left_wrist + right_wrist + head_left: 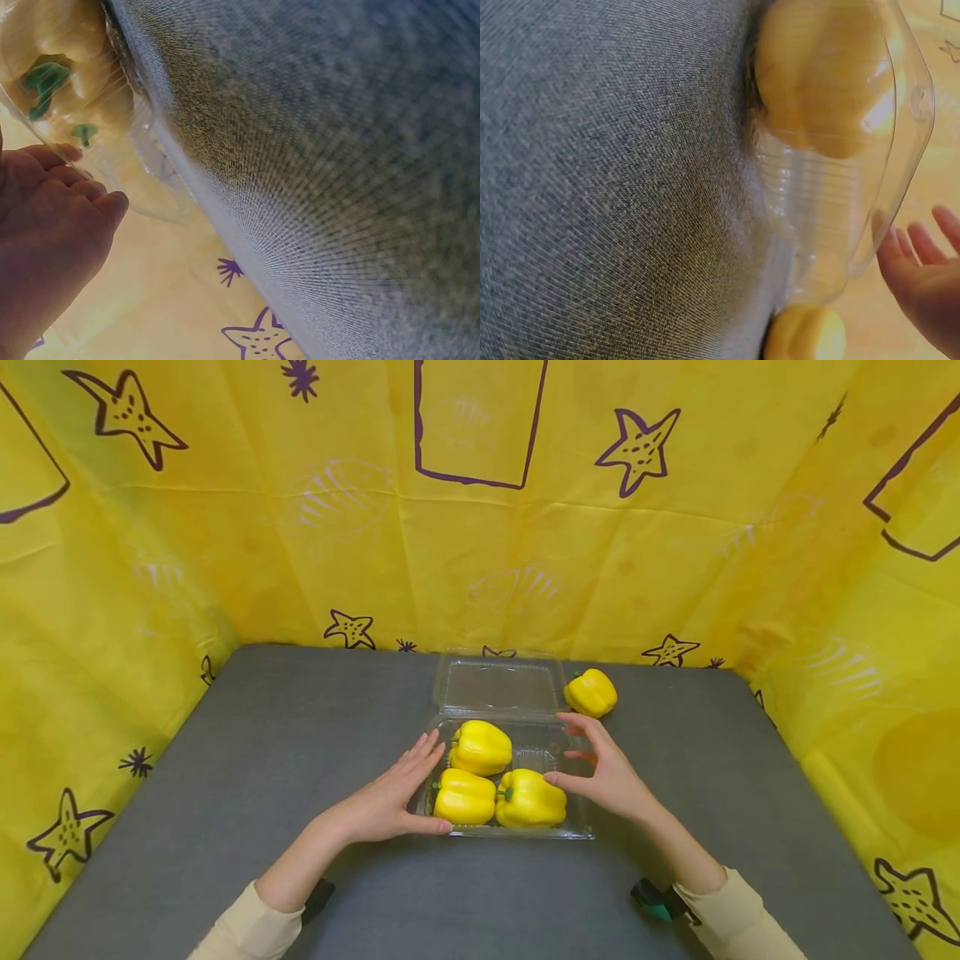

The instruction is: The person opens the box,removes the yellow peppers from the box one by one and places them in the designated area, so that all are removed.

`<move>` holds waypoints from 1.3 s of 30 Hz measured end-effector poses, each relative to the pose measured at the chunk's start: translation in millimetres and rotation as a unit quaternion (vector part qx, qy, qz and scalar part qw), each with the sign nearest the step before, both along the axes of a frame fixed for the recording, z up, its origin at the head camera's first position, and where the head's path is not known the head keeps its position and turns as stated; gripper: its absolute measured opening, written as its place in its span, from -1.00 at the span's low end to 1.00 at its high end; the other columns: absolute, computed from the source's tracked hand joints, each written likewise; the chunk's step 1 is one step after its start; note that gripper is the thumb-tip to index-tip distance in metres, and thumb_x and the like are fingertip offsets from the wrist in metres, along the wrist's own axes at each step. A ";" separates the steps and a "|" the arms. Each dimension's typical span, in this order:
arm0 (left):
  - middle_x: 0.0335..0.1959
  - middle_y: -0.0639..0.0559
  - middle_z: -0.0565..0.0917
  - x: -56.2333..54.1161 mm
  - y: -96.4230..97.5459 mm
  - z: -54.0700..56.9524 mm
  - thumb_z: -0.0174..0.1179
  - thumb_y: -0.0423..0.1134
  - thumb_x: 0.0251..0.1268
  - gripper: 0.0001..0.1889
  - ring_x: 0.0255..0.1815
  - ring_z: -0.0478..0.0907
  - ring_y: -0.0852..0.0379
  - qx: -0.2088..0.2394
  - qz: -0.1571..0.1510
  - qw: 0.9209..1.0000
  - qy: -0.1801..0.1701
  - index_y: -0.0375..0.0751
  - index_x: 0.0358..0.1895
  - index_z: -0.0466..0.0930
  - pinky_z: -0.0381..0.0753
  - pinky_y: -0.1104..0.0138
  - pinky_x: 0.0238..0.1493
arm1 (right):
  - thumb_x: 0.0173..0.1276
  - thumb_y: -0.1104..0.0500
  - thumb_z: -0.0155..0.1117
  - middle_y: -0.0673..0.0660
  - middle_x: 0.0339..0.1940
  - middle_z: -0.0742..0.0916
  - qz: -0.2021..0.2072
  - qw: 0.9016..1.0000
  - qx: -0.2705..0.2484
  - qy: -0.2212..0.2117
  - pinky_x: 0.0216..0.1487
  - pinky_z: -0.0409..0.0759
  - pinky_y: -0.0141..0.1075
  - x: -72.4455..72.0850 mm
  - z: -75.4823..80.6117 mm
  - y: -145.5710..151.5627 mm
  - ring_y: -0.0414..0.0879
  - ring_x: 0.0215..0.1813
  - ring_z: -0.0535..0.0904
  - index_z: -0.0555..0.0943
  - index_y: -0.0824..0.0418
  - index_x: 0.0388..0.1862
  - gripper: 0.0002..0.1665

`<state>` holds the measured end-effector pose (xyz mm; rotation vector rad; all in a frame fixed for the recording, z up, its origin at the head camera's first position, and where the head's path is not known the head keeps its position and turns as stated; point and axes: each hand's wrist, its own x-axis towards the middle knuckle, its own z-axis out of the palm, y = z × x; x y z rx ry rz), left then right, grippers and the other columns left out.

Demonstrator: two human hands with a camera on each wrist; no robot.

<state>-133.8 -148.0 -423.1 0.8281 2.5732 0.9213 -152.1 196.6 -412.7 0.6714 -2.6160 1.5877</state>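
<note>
**Two hands flank a clear tray (538, 758) of three yellow bell peppers (483, 747)**

The peppers are bright yellow, glossy and plump, with lobed sides and short green stems. The tray is thin see-through plastic with a ribbed floor, and its hinged lid (491, 685) lies back on the far side. Two peppers stand one behind the other along the tray's left, and a third, the front-right pepper (532, 802), sits beside the nearer one. A loose pepper (592, 693) rests on the grey bench (300, 735), just right of the lid.

All three in the tray lie on their sides, stems to the left, long axes running roughly left to right. The loose pepper's stem points to the far left. In the head view the tray is wider than deep, its long side across the bench.

The left hand (386, 797) reaches in along the tray's left side, fingers straight and thumb stretched over the near corner; its grip is unclosed. The right hand (607, 777) hovers at the right side, fingers spread and gently curved, its grip also unclosed, thumb by the front-right pepper; whether it touches, I cannot tell.
</note>
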 end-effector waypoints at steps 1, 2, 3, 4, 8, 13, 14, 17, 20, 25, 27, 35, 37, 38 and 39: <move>0.60 -0.03 -0.32 0.0 0.0 -0.1 0.32 0.34 0.04 0.20 0.57 -0.38 -0.02 0.000 0.000 1.000 0.000 -0.22 0.57 -0.17 -0.15 -0.09 0.47 | 0.10 0.27 0.54 0.18 0.39 0.35 0.015 1.000 0.010 0.005 0.17 0.51 0.04 1.3 -0.7 -0.2 0.25 0.28 0.30 0.26 0.19 0.44 -0.04; 0.60 -0.03 -0.32 -0.1 0.1 -0.1 0.32 0.34 0.04 0.20 0.57 -0.39 -0.02 0.000 0.000 1.000 -0.001 -0.22 0.57 -0.17 -0.16 -0.08 0.47 | 0.10 0.22 0.55 0.13 0.38 0.36 0.029 0.999 0.020 0.010 0.18 0.50 0.01 2.3 -1.4 -0.3 0.23 0.29 0.30 0.27 0.14 0.44 -0.04; 0.60 -0.02 -0.32 -0.1 0.1 0.0 0.32 0.34 0.04 0.20 0.57 -0.39 -0.01 -0.001 0.000 1.000 -0.002 -0.21 0.57 -0.18 -0.17 -0.08 0.47 | 0.10 0.17 0.56 0.08 0.38 0.36 0.044 0.999 0.027 0.016 0.20 0.49 -0.01 3.1 -2.1 -0.6 0.21 0.29 0.31 0.28 0.12 0.44 -0.04; 0.60 -0.02 -0.32 -0.2 0.2 -0.1 0.31 0.34 0.04 0.20 0.57 -0.39 -0.01 -0.001 0.000 1.000 -0.002 -0.21 0.57 -0.18 -0.17 -0.07 0.47 | 0.09 0.14 0.57 0.05 0.37 0.37 0.057 0.998 0.034 0.023 0.21 0.49 -0.01 3.2 -3.6 -0.8 0.20 0.29 0.33 0.28 0.10 0.44 -0.04; 0.60 -0.01 -0.33 -0.4 0.2 -0.3 0.32 0.34 0.04 0.20 0.57 -0.40 0.01 -0.004 0.001 1.000 -0.003 -0.20 0.58 -0.19 -0.19 -0.05 0.48 | 0.08 0.05 0.58 0.02 0.36 0.39 0.091 0.993 0.057 0.038 0.25 0.44 0.03 4.7 -4.3 -3.1 0.17 0.29 0.38 0.30 0.15 0.42 -0.03; 0.60 -0.01 -0.32 -0.3 0.2 -0.8 0.32 0.34 0.04 0.20 0.57 -0.40 0.02 -0.002 0.001 1.000 -0.002 -0.20 0.57 -0.18 -0.19 -0.05 0.48 | 0.07 -0.03 0.58 0.03 0.36 0.42 0.104 0.990 0.088 0.032 0.28 0.42 0.02 7.5 -0.7 -5.9 0.15 0.30 0.39 0.32 0.22 0.41 -0.01; 0.60 -0.01 -0.32 -0.4 0.3 -1.0 0.31 0.34 0.04 0.20 0.57 -0.40 0.02 -0.002 0.001 1.000 -0.002 -0.21 0.57 -0.18 -0.19 -0.06 0.48 | 0.07 -0.05 0.57 0.03 0.36 0.43 0.104 0.989 0.097 0.031 0.28 0.42 0.01 7.7 -0.4 -6.2 0.14 0.29 0.40 0.32 0.20 0.41 -0.01; 0.60 -0.01 -0.32 -0.4 0.3 -0.8 0.32 0.34 0.04 0.20 0.57 -0.40 0.01 -0.002 0.001 1.000 -0.002 -0.21 0.57 -0.17 -0.19 -0.06 0.48 | 0.08 -0.14 0.54 0.07 0.35 0.46 0.103 0.987 0.123 0.027 0.27 0.43 0.01 8.5 -0.1 -6.7 0.11 0.27 0.43 0.34 0.15 0.41 -0.02; 0.60 -0.01 -0.32 -0.6 0.5 -0.7 0.31 0.34 0.04 0.20 0.58 -0.39 0.01 -0.003 0.001 1.000 0.000 -0.21 0.57 -0.17 -0.19 -0.05 0.48 | 0.09 -0.23 0.50 0.07 0.34 0.48 0.104 0.983 0.150 0.024 0.23 0.44 0.03 9.6 -0.6 -6.9 0.06 0.26 0.45 0.36 0.13 0.41 -0.02; 0.60 -0.03 -0.31 -0.5 0.6 -0.4 0.31 0.34 0.04 0.20 0.57 -0.39 0.00 -0.004 -0.001 1.000 0.002 -0.22 0.57 -0.17 -0.19 -0.04 0.48 | 0.11 -0.26 0.46 0.04 0.32 0.52 0.117 0.977 0.174 0.026 0.22 0.44 0.03 11.6 -0.1 -8.1 0.00 0.25 0.46 0.40 0.16 0.38 -0.05; 0.60 -0.03 -0.31 -0.4 0.6 -0.3 0.31 0.34 0.04 0.20 0.58 -0.39 0.00 -0.004 -0.001 1.000 0.002 -0.23 0.57 -0.16 -0.19 -0.04 0.48 | 0.11 -0.25 0.46 0.05 0.30 0.54 0.121 0.976 0.181 0.027 0.21 0.45 0.02 12.4 0.3 -8.8 -0.03 0.24 0.47 0.41 0.16 0.37 -0.06; 0.60 -0.05 -0.30 0.0 0.8 -0.1 0.32 0.34 0.04 0.20 0.58 -0.39 -0.01 0.000 -0.002 1.000 0.004 -0.26 0.57 -0.15 -0.19 -0.05 0.48 | 0.14 -0.32 0.40 -0.02 0.21 0.59 0.122 0.967 0.224 0.030 0.12 0.51 -0.08 13.5 -0.8 -10.6 -0.13 0.14 0.50 0.43 0.13 0.38 -0.07; 0.60 -0.07 -0.29 -0.2 1.0 -0.2 0.32 0.33 0.04 0.20 0.58 -0.39 -0.01 0.002 -0.003 1.000 0.005 -0.27 0.56 -0.15 -0.19 -0.06 0.48 | 0.15 -0.34 0.38 -0.04 0.19 0.59 0.122 0.964 0.233 0.034 0.08 0.52 -0.13 13.5 -1.7 -11.1 -0.15 0.10 0.50 0.42 0.12 0.38 -0.07; 0.60 -0.07 -0.29 -0.1 1.0 -0.1 0.32 0.33 0.04 0.20 0.58 -0.39 -0.01 0.003 -0.003 1.000 0.005 -0.27 0.56 -0.15 -0.19 -0.06 0.48 | 0.15 -0.35 0.37 -0.05 0.17 0.60 0.121 0.963 0.237 0.036 0.04 0.53 -0.15 13.5 -2.2 -11.3 -0.17 0.07 0.50 0.42 0.12 0.38 -0.07; 0.60 -0.06 -0.30 -0.1 1.1 0.1 0.32 0.33 0.04 0.20 0.58 -0.39 -0.01 0.003 -0.003 1.000 0.004 -0.27 0.56 -0.15 -0.19 -0.06 0.48 | 0.16 -0.36 0.35 -0.06 0.15 0.61 0.121 0.962 0.241 0.040 0.01 0.53 -0.17 13.3 -3.0 -11.5 -0.17 0.04 0.50 0.42 0.12 0.38 -0.07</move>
